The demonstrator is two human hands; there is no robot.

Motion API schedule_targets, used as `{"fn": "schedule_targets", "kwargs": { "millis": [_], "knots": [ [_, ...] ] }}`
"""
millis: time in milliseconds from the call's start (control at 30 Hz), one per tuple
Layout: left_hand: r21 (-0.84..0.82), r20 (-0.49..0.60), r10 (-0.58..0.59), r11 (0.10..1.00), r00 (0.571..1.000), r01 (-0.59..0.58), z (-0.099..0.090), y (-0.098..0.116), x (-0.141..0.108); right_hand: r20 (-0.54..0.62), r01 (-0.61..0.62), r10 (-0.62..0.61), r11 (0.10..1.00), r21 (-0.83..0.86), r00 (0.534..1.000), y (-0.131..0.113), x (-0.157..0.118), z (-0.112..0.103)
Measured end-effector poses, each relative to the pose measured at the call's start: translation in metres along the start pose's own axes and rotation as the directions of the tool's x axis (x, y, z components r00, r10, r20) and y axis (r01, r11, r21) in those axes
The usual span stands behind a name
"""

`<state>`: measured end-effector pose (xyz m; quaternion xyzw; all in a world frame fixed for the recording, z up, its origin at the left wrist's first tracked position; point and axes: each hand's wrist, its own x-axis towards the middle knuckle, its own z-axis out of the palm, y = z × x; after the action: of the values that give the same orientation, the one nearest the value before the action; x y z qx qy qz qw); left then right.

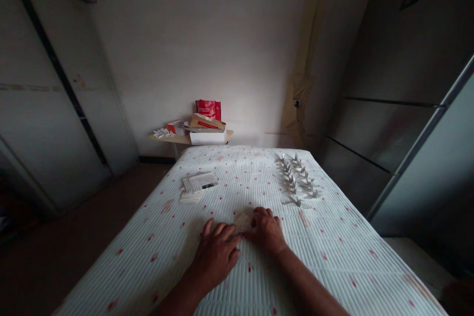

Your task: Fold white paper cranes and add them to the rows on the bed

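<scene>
Between my two hands a small piece of printed paper (pixel 242 223), partly folded, lies on the cloth-covered surface. My left hand (pixel 219 249) rests palm down with its fingers somewhat spread, the fingertips touching the paper's left side. At the paper's right edge, my right hand (pixel 267 229) has its fingers curled and pinched on it. The hands cover part of the paper, so its full shape is hidden. Ahead to the left is a loose stack of printed paper sheets (pixel 200 182). Folded paper cranes (pixel 291 182) stand in two rows ahead to the right.
A striped cloth with red marks (pixel 155 237) covers the surface. Beyond its far edge, a small table (pixel 171 139) bears a white box (pixel 207 137), a red packet (pixel 208 108) and a heap of small white pieces (pixel 163 133). A fridge-like cabinet (pixel 355 123) stands on the right.
</scene>
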<state>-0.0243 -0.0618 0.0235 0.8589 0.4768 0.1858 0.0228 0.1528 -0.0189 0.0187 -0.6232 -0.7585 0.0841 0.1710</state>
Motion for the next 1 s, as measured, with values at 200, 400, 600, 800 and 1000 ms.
{"fn": "schedule_targets", "kwargs": {
  "millis": [200,400,600,800,1000],
  "knots": [
    [-0.018,-0.006,0.011,1.000,1.000,-0.011,-0.002,0.000,-0.001,0.052,-0.021,0.017,0.996,0.086,0.998,0.003,-0.001,-0.008],
    [-0.020,0.001,0.002,1.000,1.000,-0.002,-0.001,0.000,-0.001,0.055,0.003,-0.013,0.983,0.181,0.998,0.018,0.002,-0.004],
    [-0.003,-0.009,0.010,1.000,1.000,-0.010,0.002,-0.002,-0.001,0.018,0.039,-0.043,0.977,0.208,0.999,0.032,0.002,-0.003],
    [-0.022,0.005,0.009,1.000,1.000,-0.009,0.001,-0.002,-0.001,-0.021,0.063,-0.060,0.965,0.254,0.998,0.045,-0.002,-0.008],
    [-0.026,0.004,-0.007,1.000,1.000,0.007,0.000,-0.001,-0.001,-0.209,0.124,-0.051,0.928,0.353,0.977,0.043,-0.006,-0.019]
  ]
}}
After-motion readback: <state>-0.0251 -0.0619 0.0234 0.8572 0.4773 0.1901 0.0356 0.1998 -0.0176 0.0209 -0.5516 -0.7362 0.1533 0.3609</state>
